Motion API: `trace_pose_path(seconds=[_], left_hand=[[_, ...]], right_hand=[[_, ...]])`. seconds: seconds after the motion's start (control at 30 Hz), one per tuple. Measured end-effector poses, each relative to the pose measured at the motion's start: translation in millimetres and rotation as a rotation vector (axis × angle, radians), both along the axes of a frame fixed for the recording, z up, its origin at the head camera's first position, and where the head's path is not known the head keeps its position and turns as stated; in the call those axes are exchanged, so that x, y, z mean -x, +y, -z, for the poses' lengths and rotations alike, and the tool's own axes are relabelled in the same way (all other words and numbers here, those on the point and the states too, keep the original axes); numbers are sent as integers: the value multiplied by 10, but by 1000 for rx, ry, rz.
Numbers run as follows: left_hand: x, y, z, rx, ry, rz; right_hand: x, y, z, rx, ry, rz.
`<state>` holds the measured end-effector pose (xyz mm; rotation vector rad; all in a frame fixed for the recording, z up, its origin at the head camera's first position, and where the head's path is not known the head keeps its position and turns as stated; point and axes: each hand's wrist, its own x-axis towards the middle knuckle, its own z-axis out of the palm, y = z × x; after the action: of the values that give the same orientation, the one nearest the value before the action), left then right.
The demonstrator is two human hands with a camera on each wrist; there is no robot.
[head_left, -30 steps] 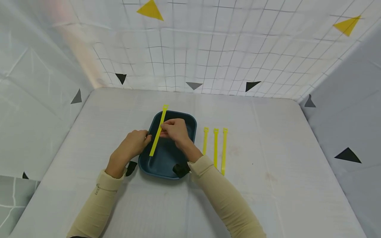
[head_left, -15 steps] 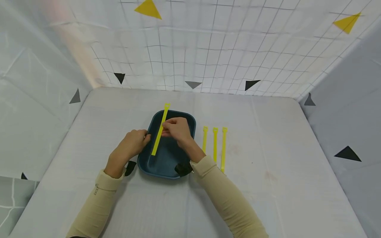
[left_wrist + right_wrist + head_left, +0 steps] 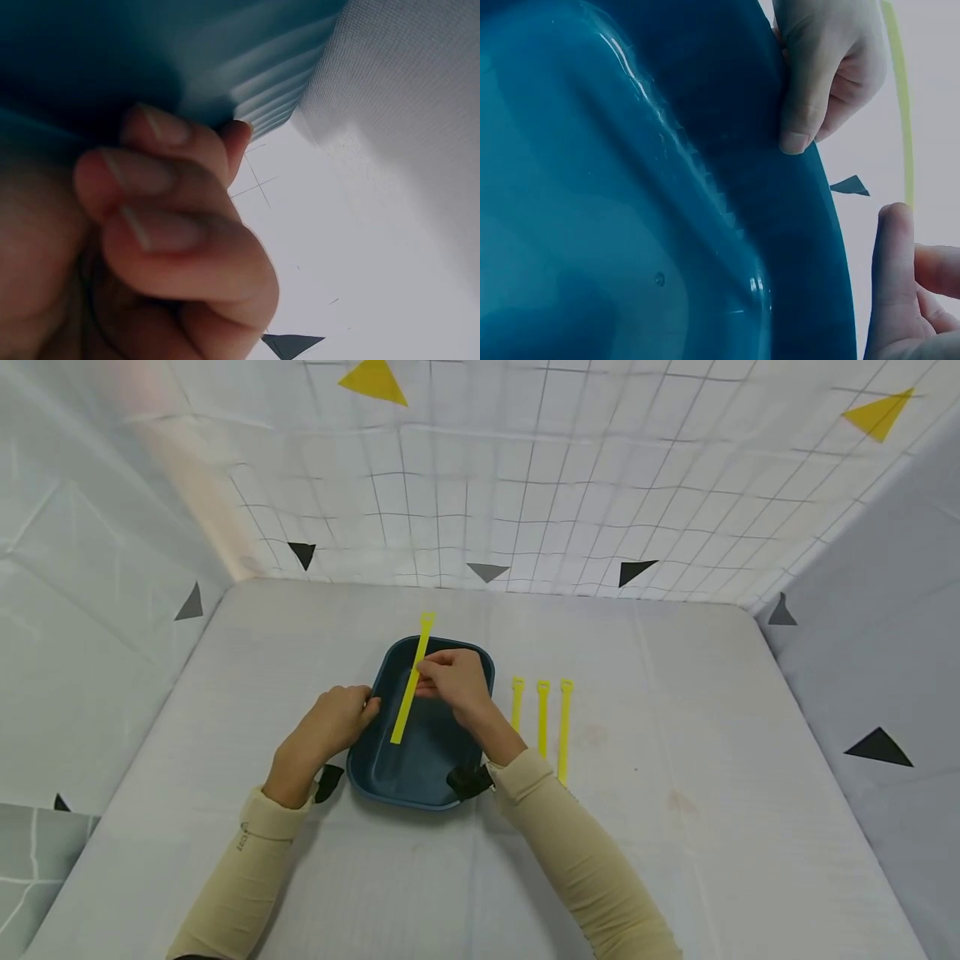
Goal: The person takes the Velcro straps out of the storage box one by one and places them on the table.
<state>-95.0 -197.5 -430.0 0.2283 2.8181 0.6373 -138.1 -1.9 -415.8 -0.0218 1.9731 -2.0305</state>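
A deep blue plastic tray [image 3: 420, 781] with rounded corners sits on the table. My left hand [image 3: 337, 718] grips its left rim; in the left wrist view, curled fingers [image 3: 165, 232] press against the outside wall. Above the tray, my right hand [image 3: 459, 685] pinches a flat yellow strap [image 3: 407, 706] with a slotted head near its middle. The strap slants, head end away from me and past the far rim. In the right wrist view, thumb and finger hold the strap's edge, apart from the tray. Nothing lies on the visible part of the tray floor.
Several similar yellow straps [image 3: 543, 718] lie side by side right of the tray, their lower ends partly hidden by the right sleeve [image 3: 577, 852]. White sheeting with a grid [image 3: 487, 485] stands behind the table, and plain sheets flank both sides.
My right hand has shifted slightly right and away from me, carrying the yellow strap along. My left hand stays on the tray rim, and the tray has hardly moved.
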Motion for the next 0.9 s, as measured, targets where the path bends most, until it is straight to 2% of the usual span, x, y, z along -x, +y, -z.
trace_pose_path(seconds=[0.9], left_hand=[[-18,1,-8,-8,21,6]], right_hand=[[50,236,-40,17,-15,53]])
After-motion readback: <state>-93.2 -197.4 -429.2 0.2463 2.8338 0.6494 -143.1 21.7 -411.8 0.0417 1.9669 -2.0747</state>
